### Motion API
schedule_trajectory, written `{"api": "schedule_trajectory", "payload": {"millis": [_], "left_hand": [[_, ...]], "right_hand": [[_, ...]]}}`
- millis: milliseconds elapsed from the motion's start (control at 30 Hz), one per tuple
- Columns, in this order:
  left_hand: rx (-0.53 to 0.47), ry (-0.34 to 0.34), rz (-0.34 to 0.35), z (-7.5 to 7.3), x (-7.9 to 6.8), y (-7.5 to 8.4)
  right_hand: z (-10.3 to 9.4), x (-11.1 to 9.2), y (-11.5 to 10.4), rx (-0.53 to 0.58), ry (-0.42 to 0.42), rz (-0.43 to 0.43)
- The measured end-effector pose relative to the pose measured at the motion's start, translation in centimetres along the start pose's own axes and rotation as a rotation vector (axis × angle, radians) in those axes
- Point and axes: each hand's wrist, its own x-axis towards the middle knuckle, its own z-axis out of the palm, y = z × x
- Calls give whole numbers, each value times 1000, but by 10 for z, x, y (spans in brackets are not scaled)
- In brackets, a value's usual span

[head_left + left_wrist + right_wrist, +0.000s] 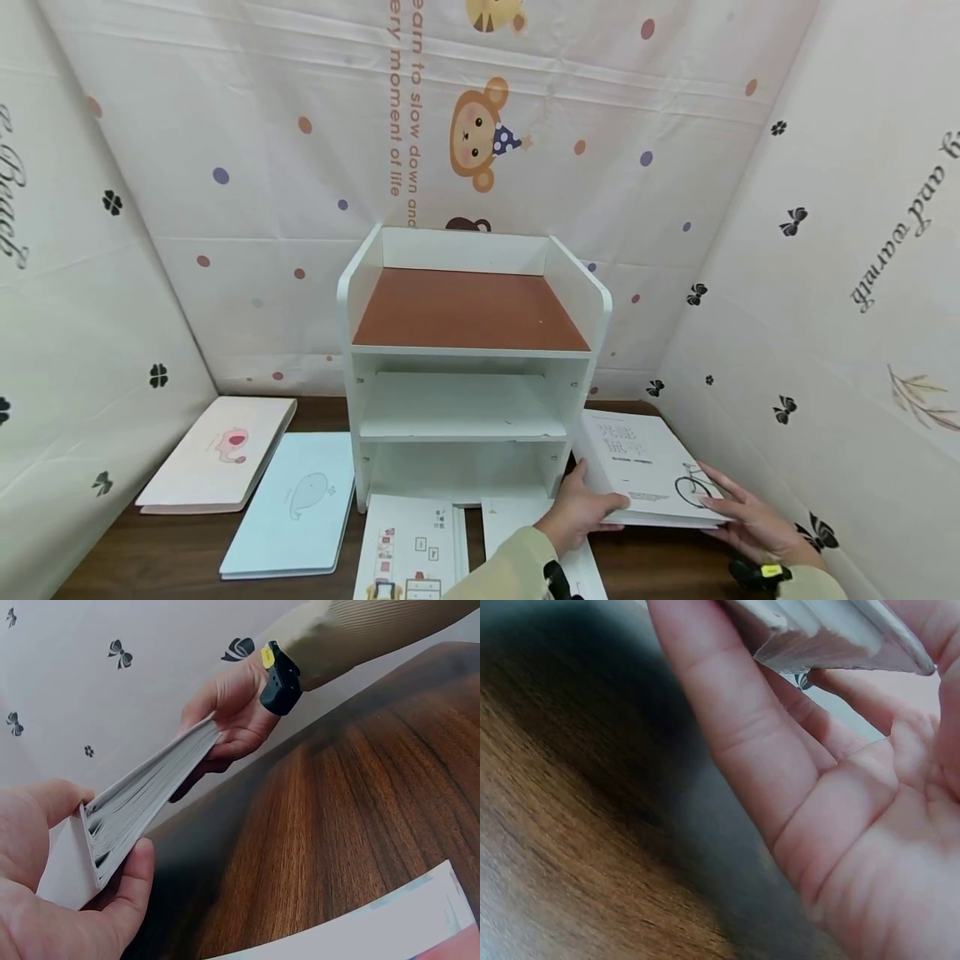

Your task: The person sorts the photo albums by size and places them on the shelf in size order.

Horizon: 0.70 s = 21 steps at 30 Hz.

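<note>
Both hands hold a thick white book (637, 467) with a bicycle drawing on its cover, to the right of the shelf. My left hand (581, 510) grips its near left corner, thumb on the cover. At the near right corner my right hand (750, 517) pinches it, thumb on top and fingers beneath. In the left wrist view, the book's page edges (150, 791) face the camera, and the book is tilted above the table. The right wrist view has the book's corner (832, 637) between thumb and fingers of the right hand (840, 795).
A small white shelf (465, 356) with a brown top board stands at the middle back. Left of it lie an elephant-print book (225, 450) and a light blue whale book (292, 504). In front lie an illustrated book (412, 546) and another white book (513, 512), partly behind the left arm.
</note>
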Motion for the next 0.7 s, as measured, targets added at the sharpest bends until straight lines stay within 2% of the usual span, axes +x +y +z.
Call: {"api": "schedule_trajectory", "payload": {"millis": [167,500,700], "left_hand": [[3,-14,14,-1,-2,3],[-5,-22,32,1,-12,15],[0,-23,43,0,-16,21]], "right_hand": [[4,-2,-4,13,2,13],[10,-4,-10,26,-38,-22],[15,-5,-14,32,-97,-63]]}}
